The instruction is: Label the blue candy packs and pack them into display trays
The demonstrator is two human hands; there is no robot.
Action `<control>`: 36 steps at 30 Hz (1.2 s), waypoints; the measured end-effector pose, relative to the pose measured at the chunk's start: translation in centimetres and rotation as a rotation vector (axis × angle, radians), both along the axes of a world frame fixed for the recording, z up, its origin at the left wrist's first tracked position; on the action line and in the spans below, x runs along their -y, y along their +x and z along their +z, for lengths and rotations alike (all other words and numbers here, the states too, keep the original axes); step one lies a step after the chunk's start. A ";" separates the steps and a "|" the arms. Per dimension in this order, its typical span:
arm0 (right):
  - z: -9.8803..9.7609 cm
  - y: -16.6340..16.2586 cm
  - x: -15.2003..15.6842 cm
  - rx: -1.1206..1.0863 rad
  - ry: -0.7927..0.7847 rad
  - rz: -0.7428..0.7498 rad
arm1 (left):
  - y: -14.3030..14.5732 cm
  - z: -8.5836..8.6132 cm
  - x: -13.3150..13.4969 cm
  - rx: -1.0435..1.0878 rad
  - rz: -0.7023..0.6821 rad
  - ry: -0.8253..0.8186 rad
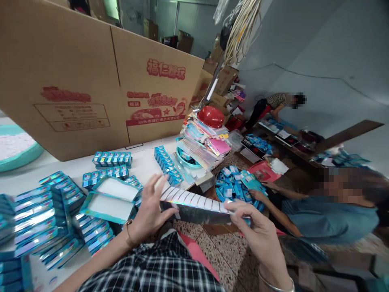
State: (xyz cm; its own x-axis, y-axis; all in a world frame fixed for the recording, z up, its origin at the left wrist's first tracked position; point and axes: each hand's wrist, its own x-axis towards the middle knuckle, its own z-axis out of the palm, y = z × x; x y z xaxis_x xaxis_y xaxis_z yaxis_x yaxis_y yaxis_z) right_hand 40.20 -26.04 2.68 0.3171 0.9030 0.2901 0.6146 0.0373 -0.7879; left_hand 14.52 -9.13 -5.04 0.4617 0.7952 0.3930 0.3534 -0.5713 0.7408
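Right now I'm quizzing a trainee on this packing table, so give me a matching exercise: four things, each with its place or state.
Things:
1. shiny strip
2. red bowl
3. open tray
4. cardboard box

Places or states:
A. on top of the paper stack
B. held between both hands
C. standing behind the blue packs
D. lying on the table, white inside

Pairs: 1-B, 2-A, 3-D, 4-C

- White worktop (pixel 146 162): blue packs (pixel 112 159) laid in rows, open tray (pixel 111 198), big carton (pixel 91 77), card pile (pixel 203 142).
- Floor (pixel 225 251): blue packs heaped (pixel 234 184).
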 end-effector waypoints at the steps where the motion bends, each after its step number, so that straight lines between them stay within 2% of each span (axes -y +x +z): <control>1: -0.3 -0.1 0.2 -0.055 -0.002 0.011 | 0.1 0.4 0.2 -0.066 -0.127 0.025; 2: -0.6 -0.1 0.3 -0.098 0.002 -0.010 | 0.2 0.7 0.4 -0.117 -0.259 0.007; 4: -1.5 0.3 0.4 -0.160 0.001 -0.099 | 0.3 1.2 0.7 -0.162 -0.471 -0.130; 6: -2.9 1.1 0.1 -0.227 -0.028 -0.158 | 0.2 1.4 0.8 -0.136 -0.565 -0.309; 8: -4.6 1.9 -0.6 -0.293 -0.066 -0.168 | 0.2 1.0 0.5 -0.094 -0.585 -0.442; 10: -6.5 2.4 -1.7 -0.326 -0.086 -0.157 | 0.4 0.4 -0.1 -0.097 -0.536 -0.473; 11: -7.4 2.5 -2.4 -0.334 -0.084 -0.152 | 0.6 0.0 -0.6 -0.137 -0.484 -0.435; 14: -9.5 2.2 -4.5 -0.349 -0.064 -0.115 | 1.6 -0.9 -2.1 -0.396 -0.301 -0.137; 16: -10.2 2.0 -5.8 -0.353 -0.046 -0.082 | 2.4 -1.2 -2.8 -0.578 -0.210 0.048; 18: -10.4 2.0 -7.0 -0.355 -0.028 -0.053 | 3.0 -1.4 -3.2 -0.674 -0.140 0.120; 26: -9.8 5.2 -10.7 -0.361 -0.031 -0.009 | 6.2 -2.4 -5.5 -0.554 0.032 0.121; 32: -9.8 9.8 -13.8 -0.408 -0.011 -0.005 | 9.3 -3.1 -8.0 -0.332 -0.131 -0.120; 36: -10.2 12.1 -15.7 -0.449 -0.020 0.017 | 10.5 -2.8 -9.0 -0.396 -0.101 -0.154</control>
